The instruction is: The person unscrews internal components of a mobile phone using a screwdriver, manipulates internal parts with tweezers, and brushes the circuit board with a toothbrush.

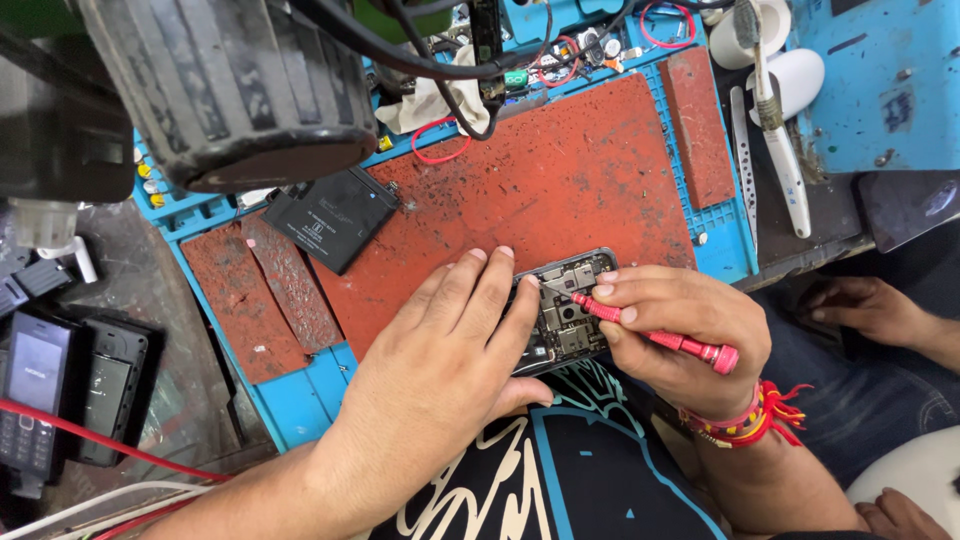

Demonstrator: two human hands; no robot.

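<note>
the opened phone [568, 312] is lying with its back cover off on the near edge of the red mat [560, 170], its circuit boards and connectors showing; the left hand [440, 360] is lying flat beside and partly over the phone's left side, fingers stretched wide and pressing down, gripping nothing; the right hand [690, 330] is sitting just right of the phone, fingers narrowed around a pink screwdriver [650, 335], whose tip is touching the upper left part of the phone's inside; a red and yellow thread band [750, 420] is circling the right wrist, further right of the phone; a black battery [333, 218] is resting up and to the left of the phone, at the mat's left edge; two loose red mat strips [265, 295] are lying well left of the phone on the blue surface [300, 400]; a white-handled brush [782, 150] is lying well up and to the right of the phone, past the mat; a dark keypad phone [35, 400] is sitting far to the left of the opened phone; another person's hand [860, 305] is resting to the right of the phone, beyond the right hand.
</note>
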